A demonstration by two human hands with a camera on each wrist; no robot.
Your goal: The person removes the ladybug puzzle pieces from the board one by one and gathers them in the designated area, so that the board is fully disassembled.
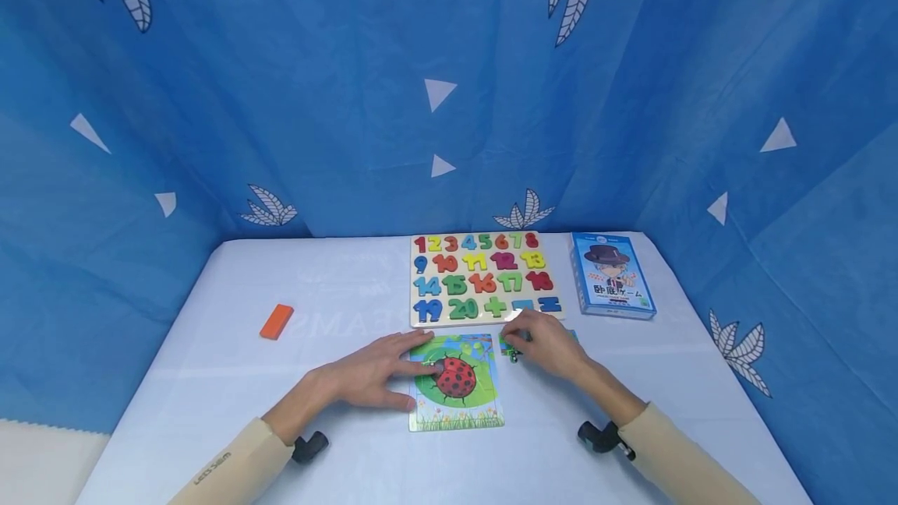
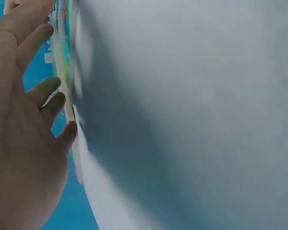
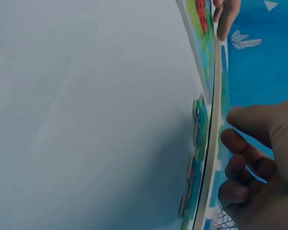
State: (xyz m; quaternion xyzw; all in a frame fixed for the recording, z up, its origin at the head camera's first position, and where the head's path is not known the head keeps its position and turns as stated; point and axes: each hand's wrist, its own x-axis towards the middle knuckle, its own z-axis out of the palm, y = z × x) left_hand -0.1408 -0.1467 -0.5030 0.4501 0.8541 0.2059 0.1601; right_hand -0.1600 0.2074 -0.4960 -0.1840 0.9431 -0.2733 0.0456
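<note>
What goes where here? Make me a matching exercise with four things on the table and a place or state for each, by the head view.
1. ladybug picture
2. number board
3. orange block
4. blue box

A. farthest right of the four
B. just beyond the ladybug picture
C. partly covered by the left hand
D. farthest left of the four

Pairs: 1-C, 2-B, 3-D, 4-A

the head view looks forward and down, wide and farthest back, over the white table (image 1: 365,466) to the blue cloth (image 1: 337,100). the wrist views sit low and close, turned sideways, beside the left hand (image 1: 382,371) and right hand (image 1: 546,341); head and right wrist share the ladybug puzzle (image 1: 457,380).
</note>
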